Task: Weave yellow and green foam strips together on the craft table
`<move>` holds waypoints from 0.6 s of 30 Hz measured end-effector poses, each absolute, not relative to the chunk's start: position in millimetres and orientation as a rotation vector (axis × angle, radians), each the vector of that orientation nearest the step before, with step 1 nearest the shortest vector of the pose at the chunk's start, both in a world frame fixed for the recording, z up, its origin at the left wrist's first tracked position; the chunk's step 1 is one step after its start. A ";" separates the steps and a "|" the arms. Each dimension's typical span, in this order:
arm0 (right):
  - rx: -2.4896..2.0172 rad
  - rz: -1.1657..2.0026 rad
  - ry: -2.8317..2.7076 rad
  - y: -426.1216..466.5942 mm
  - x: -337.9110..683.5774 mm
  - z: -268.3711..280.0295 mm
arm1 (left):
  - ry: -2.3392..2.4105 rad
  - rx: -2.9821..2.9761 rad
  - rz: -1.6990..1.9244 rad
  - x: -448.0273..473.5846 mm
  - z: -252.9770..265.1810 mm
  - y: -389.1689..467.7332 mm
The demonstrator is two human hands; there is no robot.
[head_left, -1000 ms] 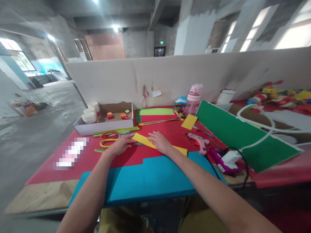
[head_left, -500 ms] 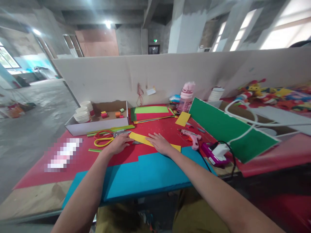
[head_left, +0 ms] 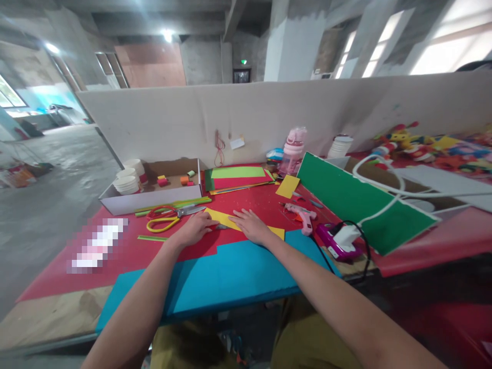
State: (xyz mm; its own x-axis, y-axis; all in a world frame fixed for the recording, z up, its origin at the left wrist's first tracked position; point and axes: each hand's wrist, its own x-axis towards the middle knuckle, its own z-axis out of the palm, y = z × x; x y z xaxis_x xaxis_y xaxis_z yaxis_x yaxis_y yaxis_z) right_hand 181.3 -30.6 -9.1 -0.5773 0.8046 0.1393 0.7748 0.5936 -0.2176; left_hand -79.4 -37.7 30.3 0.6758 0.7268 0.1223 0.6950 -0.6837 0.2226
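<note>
A long yellow paper strip (head_left: 219, 217) lies slantwise across the red-covered table. My right hand (head_left: 249, 226) rests flat on its middle with the fingers stretched out. My left hand (head_left: 195, 228) has its fingers bent together at the strip's near left edge, and the fingertips are partly hidden. A thin grey piece (head_left: 222, 226) shows under that edge between my hands; its kind is unclear. Left of my left hand lie yellow-handled scissors (head_left: 163, 223) and a narrow green strip (head_left: 151, 238).
Blue sheet (head_left: 230, 277) covers the front edge. A pink glue gun (head_left: 305, 218) and purple power strip (head_left: 334, 246) lie right, by a leaning green board (head_left: 357, 205). A white box (head_left: 154, 199), paper cups (head_left: 126, 183) and a pink bottle (head_left: 294, 154) stand behind.
My left hand has shifted slightly right and down along the strip's near edge, its fingers more bent. My right hand stays flat on the yellow paper. The view has moved a little.
</note>
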 end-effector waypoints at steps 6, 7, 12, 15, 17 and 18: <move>-1.298 0.180 -2.604 -29.6 181.7 -11.7 | 1.143 2.724 0.318 -77.3 28.7 -39.1; -1.299 0.180 -2.603 -29.5 181.9 -11.9 | 1.152 2.724 0.316 -76.5 29.3 -39.6; -1.294 0.195 -2.598 -28.8 182.9 -12.6 | 1.187 2.689 0.277 -83.5 35.6 -39.9; -1.296 0.199 -2.598 -28.6 183.0 -12.5 | 1.271 2.657 0.290 -94.0 37.3 -37.9; -1.298 0.193 -2.601 -28.9 183.3 -12.2 | 1.312 2.652 0.303 -97.2 36.5 -36.9; -1.298 0.190 -2.602 -29.1 183.4 -12.1 | 1.320 2.658 0.313 -96.7 35.7 -36.8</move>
